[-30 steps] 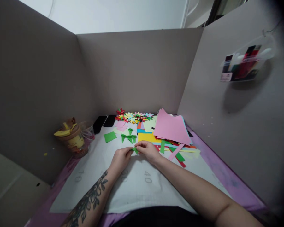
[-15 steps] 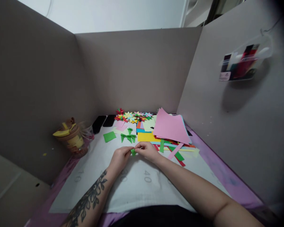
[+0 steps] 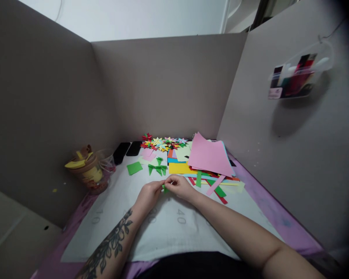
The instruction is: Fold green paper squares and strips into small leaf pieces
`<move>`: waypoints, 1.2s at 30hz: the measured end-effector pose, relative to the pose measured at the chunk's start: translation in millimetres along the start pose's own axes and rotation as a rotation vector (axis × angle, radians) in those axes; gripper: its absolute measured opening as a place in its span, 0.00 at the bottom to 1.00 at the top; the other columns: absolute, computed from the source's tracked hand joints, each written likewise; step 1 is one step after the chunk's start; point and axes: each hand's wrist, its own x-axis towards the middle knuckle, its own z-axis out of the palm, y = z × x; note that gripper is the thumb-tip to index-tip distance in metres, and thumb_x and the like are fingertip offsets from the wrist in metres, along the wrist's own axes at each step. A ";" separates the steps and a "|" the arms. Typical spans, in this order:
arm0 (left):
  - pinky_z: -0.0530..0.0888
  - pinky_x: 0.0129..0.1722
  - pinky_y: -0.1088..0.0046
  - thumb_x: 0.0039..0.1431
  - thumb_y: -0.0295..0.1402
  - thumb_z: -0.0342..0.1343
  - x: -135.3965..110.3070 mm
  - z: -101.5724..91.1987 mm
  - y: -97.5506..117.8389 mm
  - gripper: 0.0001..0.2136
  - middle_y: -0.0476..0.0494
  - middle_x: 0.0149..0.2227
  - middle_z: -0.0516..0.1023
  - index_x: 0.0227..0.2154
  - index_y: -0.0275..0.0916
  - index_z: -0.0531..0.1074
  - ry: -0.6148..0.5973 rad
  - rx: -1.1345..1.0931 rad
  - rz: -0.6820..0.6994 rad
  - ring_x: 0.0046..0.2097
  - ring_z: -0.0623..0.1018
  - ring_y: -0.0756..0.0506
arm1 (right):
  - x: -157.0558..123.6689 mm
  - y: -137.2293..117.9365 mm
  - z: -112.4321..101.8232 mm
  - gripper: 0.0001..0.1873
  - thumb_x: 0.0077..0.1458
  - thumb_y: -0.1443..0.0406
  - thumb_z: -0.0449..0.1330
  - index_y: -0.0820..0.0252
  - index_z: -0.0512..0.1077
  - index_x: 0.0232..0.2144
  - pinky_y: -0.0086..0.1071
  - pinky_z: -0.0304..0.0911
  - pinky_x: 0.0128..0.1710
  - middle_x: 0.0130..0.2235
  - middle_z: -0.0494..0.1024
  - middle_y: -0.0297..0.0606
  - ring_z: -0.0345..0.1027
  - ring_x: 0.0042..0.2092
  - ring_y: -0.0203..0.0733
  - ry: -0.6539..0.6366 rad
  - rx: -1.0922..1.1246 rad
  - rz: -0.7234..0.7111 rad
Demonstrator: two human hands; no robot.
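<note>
A small green piece of paper (image 3: 164, 188) is pinched between my two hands, mostly covered by the fingers. My left hand (image 3: 151, 192) is closed on its left side, and my right hand (image 3: 179, 186) is closed on its right, the fingertips nearly meeting. Just beyond them lie several folded green paper pieces (image 3: 157, 169) with pointed ends. A flat green paper square (image 3: 134, 168) rests to their left. How the held paper is folded cannot be made out.
Folded paper stars (image 3: 162, 143) are heaped at the back. Pink sheets (image 3: 211, 156) and coloured paper strips (image 3: 216, 188) lie at the right. Two black phone-like slabs (image 3: 133, 148) and a brown cup (image 3: 88, 170) stand left. Grey partitions (image 3: 168, 85) enclose the table.
The fingers have drawn closer over the green paper, so less of it shows now. Both hands stay in nearly the same place, and the other papers have not moved.
</note>
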 end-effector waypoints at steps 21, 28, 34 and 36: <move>0.66 0.25 0.78 0.50 0.40 0.55 6.5 -5.5 0.0 0.12 0.47 0.23 0.74 0.27 0.33 0.73 -0.002 -0.522 -0.445 0.25 0.70 0.50 | -1.1 1.7 0.3 0.06 0.48 0.73 0.52 0.61 0.66 0.23 0.25 0.55 0.29 0.25 0.68 0.31 0.61 0.29 0.33 -0.015 -0.173 -0.161; 0.64 0.24 0.79 0.45 0.39 0.60 5.3 -6.1 4.1 0.13 0.48 0.24 0.74 0.29 0.33 0.72 -0.024 -0.702 -0.522 0.24 0.69 0.53 | -2.7 -1.4 0.6 0.04 0.49 0.71 0.53 0.62 0.68 0.25 0.25 0.56 0.27 0.25 0.69 0.31 0.61 0.28 0.32 -0.015 -0.094 -0.120; 0.63 0.23 0.79 0.44 0.40 0.61 6.6 -7.9 10.5 0.13 0.49 0.22 0.72 0.27 0.33 0.73 -0.028 -0.732 -0.546 0.22 0.67 0.53 | -3.6 -0.5 2.5 0.02 0.49 0.68 0.55 0.61 0.67 0.26 0.25 0.57 0.26 0.25 0.68 0.30 0.61 0.26 0.32 -0.014 0.050 -0.055; 0.63 0.22 0.79 0.43 0.41 0.61 7.4 -8.4 12.1 0.14 0.50 0.20 0.71 0.26 0.33 0.72 0.009 -0.736 -0.567 0.21 0.67 0.53 | -3.9 -0.7 2.6 0.02 0.50 0.67 0.54 0.61 0.66 0.27 0.25 0.58 0.26 0.25 0.68 0.30 0.62 0.26 0.32 -0.002 0.112 -0.034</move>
